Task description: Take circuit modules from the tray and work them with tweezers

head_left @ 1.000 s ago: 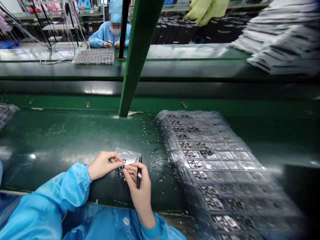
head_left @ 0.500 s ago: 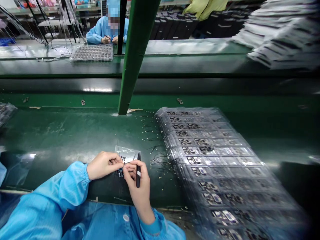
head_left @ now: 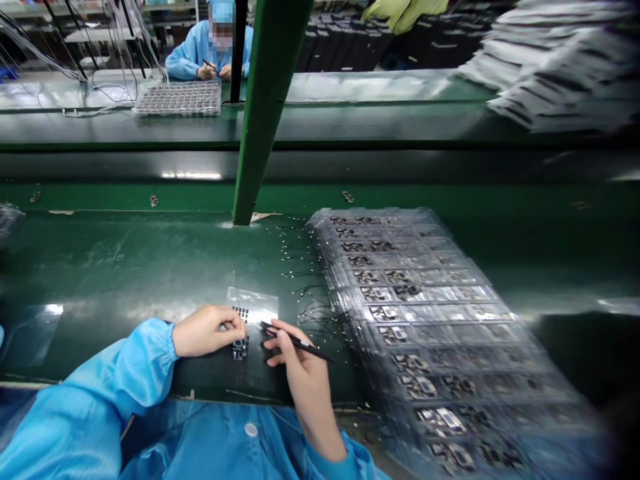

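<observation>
My left hand (head_left: 213, 330) is closed in a pinch over a small circuit board (head_left: 241, 351), its fingertips hiding the upper part. A thin wire sticks up above these fingers. Under and beside them lies a clear plastic sheet (head_left: 263, 305) bearing small black squares. In my right hand (head_left: 303, 367) is a pair of black tweezers (head_left: 313, 349), slanted, with the tips toward the sheet. The right fingers are bent around the tweezers, apart from the board.
To the right stand stacked clear trays (head_left: 435, 287) holding circuit boards, with thin wires hanging off their left side. A green post (head_left: 265, 113) rises behind the sheet. Across the bench a co-worker (head_left: 193, 50) sits by another tray (head_left: 177, 100). White stacks (head_left: 560, 67) stand far right.
My right hand has drawn away from the left fingers to the right, and the tweezers have swung from upright to slanted. My left hand stays at the board. The view has shifted slightly.
</observation>
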`<state>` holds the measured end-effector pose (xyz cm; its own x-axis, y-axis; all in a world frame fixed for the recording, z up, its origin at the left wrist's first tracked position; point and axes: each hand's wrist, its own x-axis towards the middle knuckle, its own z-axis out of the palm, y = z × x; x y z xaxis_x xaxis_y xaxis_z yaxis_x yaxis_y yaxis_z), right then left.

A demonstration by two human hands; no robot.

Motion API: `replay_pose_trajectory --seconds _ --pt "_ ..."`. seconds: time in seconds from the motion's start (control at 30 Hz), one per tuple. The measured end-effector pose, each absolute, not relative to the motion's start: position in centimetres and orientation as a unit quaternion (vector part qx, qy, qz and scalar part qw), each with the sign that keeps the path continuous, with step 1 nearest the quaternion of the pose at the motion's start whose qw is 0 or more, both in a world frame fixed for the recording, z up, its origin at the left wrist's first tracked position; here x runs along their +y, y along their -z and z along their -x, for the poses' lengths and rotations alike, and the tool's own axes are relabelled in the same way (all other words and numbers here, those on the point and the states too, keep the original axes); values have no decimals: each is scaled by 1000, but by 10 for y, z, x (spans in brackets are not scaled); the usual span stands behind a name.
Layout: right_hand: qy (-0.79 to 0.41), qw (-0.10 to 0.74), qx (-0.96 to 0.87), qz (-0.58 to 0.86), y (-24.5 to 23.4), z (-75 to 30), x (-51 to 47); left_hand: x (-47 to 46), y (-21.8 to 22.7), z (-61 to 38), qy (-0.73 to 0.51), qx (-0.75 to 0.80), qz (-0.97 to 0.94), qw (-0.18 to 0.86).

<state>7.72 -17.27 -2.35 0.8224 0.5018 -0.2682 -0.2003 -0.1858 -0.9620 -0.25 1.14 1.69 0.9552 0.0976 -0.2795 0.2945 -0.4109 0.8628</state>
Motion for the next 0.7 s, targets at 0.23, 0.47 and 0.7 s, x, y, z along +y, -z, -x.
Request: replay_pose_trajectory --seconds 0.23,0.47,0.7 --pt "-273 599 -128 741 21 -70 -168 12 -10 3 94 77 -836 535" --pt "-227 556 -150 785 20 -70 -168 12 -10 2 94 85 -829 545" --pt "-209 557 -143 791 25 -70 -167 12 -11 2 95 89 -832 540"
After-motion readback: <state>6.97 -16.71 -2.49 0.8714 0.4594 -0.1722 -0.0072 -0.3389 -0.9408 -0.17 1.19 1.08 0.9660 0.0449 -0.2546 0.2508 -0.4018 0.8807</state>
